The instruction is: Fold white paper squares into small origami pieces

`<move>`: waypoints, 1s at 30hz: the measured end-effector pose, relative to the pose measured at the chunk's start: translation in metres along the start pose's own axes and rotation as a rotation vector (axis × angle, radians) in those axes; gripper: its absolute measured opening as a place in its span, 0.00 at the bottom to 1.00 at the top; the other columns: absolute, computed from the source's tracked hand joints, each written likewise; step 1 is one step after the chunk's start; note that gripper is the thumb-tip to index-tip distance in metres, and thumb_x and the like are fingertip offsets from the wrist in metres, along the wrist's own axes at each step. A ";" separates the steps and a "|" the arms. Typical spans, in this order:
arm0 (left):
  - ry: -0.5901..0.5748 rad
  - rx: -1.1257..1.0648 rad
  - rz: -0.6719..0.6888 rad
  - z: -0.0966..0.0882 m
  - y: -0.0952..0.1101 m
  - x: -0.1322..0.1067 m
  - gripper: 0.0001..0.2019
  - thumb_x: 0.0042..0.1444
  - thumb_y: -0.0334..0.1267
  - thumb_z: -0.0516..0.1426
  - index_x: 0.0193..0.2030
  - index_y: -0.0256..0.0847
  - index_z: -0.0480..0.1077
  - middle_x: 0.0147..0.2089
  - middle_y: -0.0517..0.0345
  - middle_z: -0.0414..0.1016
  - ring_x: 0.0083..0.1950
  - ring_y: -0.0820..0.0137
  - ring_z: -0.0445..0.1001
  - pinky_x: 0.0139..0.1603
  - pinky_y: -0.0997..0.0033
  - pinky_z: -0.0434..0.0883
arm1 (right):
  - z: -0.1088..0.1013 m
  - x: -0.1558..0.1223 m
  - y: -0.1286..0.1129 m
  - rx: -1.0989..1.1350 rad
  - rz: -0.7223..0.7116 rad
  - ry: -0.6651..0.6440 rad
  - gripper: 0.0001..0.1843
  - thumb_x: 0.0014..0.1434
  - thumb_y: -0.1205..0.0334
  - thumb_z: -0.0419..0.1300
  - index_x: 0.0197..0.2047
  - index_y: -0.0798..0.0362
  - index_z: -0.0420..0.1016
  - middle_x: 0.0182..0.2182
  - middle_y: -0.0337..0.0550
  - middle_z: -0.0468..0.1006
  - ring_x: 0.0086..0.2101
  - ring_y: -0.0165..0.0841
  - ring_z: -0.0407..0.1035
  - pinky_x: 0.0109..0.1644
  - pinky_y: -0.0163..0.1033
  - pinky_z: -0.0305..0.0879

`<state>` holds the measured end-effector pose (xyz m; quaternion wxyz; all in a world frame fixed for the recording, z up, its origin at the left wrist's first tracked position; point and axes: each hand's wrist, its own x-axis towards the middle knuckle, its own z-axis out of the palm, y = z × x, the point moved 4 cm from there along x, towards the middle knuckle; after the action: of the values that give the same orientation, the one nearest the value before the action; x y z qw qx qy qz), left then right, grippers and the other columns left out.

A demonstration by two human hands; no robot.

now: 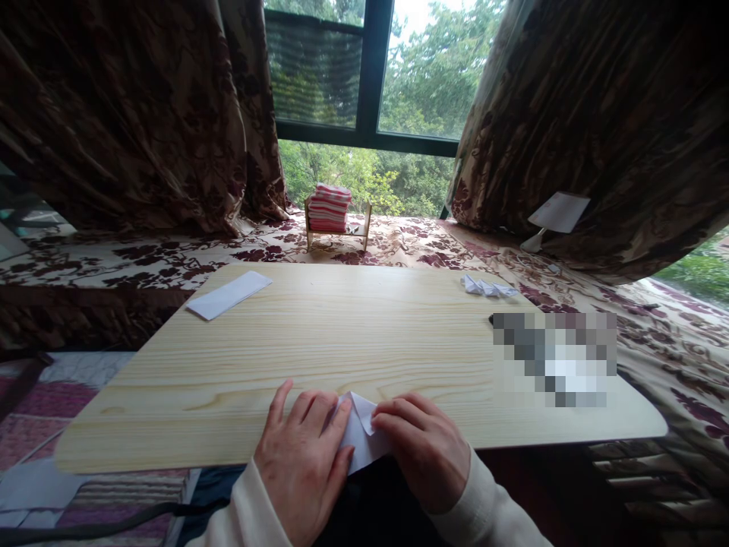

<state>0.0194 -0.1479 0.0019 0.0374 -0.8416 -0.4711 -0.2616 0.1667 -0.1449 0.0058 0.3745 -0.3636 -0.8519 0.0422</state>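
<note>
A small piece of white paper (360, 441) lies at the table's near edge, its lower part reaching past the edge. Its top comes to a point, and a flap on the right side is folded over. My left hand (307, 452) holds the paper's left side with index finger and thumb, while its other fingers spread over the tabletop. At the right side, my right hand (427, 448) has its fingers bent together on the folded flap. Its thumb is hidden behind the fingers.
On the wooden table (342, 327) are a stack of white paper strips (229, 295) at far left and several folded paper pieces (488, 287) at far right. A blurred-out object (555, 361) lies at right. Behind stand a rack with striped cloths (330, 209) and a white lamp (558, 213).
</note>
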 end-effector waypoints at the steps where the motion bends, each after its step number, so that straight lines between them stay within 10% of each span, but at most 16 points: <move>1: 0.002 0.001 0.003 0.000 0.000 0.000 0.16 0.55 0.38 0.48 0.49 0.43 0.68 0.43 0.54 0.71 0.46 0.63 0.64 0.59 0.47 0.46 | 0.000 0.000 0.000 -0.003 -0.007 0.004 0.10 0.60 0.70 0.48 0.37 0.55 0.70 0.32 0.45 0.75 0.32 0.33 0.63 0.35 0.38 0.62; 30: 0.031 0.018 0.067 0.005 0.014 0.003 0.17 0.55 0.40 0.49 0.50 0.45 0.67 0.50 0.53 0.69 0.56 0.61 0.60 0.61 0.48 0.43 | -0.001 -0.004 -0.011 -0.204 -0.030 0.040 0.13 0.63 0.65 0.46 0.39 0.55 0.72 0.34 0.44 0.75 0.36 0.33 0.63 0.38 0.38 0.60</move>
<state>0.0338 -0.1523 0.0017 0.0608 -0.8524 -0.4442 -0.2690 0.1624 -0.1554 0.0080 0.3532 -0.3876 -0.8495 -0.0575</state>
